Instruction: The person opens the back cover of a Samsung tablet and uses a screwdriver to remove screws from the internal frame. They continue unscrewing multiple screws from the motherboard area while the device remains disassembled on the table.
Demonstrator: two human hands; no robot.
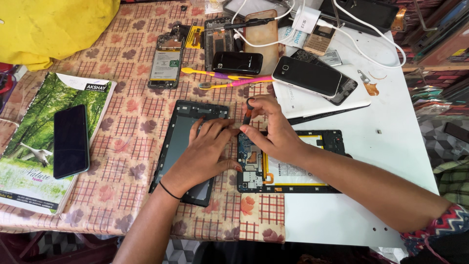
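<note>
The right hand [273, 132] pinches a slim black tool [248, 111] upright over the opened tablet [288, 161], whose circuit board and flat battery lie exposed. The left hand [207, 146] holds nothing; it presses flat, steadying the dark glassy screen panel [178, 142] on the checked bench [127, 122] cloth.

Two toothbrushes [222, 74], two opened tablets [188, 146], one book [49, 142], perhaps six phones [71, 142], two hands [205, 151]
</note>
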